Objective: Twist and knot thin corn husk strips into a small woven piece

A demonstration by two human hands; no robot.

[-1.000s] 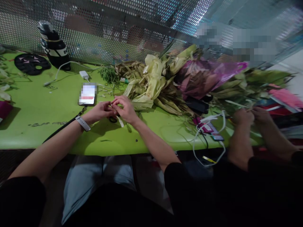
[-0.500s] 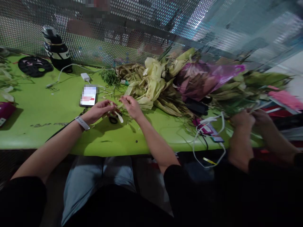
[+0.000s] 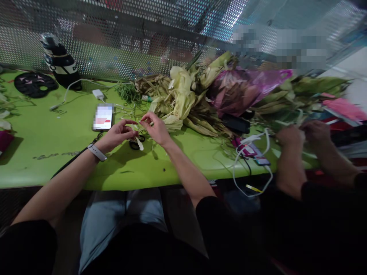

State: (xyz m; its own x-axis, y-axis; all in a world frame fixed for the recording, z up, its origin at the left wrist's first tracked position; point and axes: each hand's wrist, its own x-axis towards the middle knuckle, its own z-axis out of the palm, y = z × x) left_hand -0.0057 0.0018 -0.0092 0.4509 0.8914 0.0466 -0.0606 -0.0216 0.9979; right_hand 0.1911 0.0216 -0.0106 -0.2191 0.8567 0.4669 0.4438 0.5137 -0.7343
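My left hand (image 3: 118,135), with a pale watch strap at the wrist, is closed in a pinch on a narrow corn husk strip (image 3: 139,143). The pale end of the strip hangs below my fingertips. Close on its right, my right hand (image 3: 155,129) has thumb and forefinger pressed together; whatever is between them is too small to make out. Beneath the hands lie black loops like scissor handles (image 3: 133,145), partly covered. A heap of dried corn husks (image 3: 183,93) spreads just behind my right hand.
A lit phone (image 3: 103,117), a white charger (image 3: 98,94), a dark bottle (image 3: 61,63) and a black fan-like piece (image 3: 34,84) lie on the green table (image 3: 86,172). A purple bag (image 3: 232,89) sits among husks. At right, another person's hands (image 3: 291,135) work near white cables (image 3: 268,145).
The view has shifted slightly, so most things sit a little further left. My fingers have moved a little around the strip, and more of the black loops shows.
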